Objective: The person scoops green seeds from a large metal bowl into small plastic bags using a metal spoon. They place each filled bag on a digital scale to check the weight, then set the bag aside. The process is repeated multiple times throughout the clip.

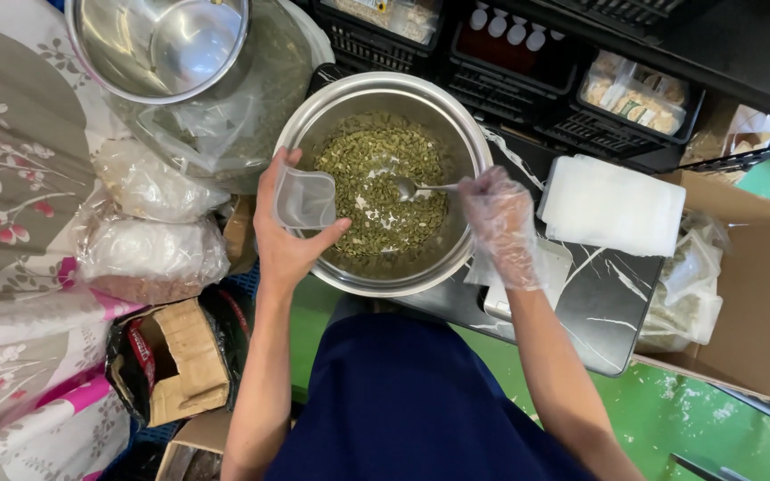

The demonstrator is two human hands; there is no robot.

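Note:
A large steel bowl (456,116) of green seeds (376,169) sits in front of me. My bare left hand (282,240) holds a small clear plastic container (305,200) over the bowl's left rim. My right hand (501,227), in a thin clear plastic glove, grips the handle of a metal spoon (413,188) whose bowl rests in the seeds near the middle.
A stack of white trays (612,203) lies right of the bowl on a black marbled surface (603,294). Cardboard box (759,294) with bagged goods at far right. Clear bags (149,249), a big bag of seeds (225,125) and an empty steel bowl (158,44) lie left. Black crates (510,62) behind.

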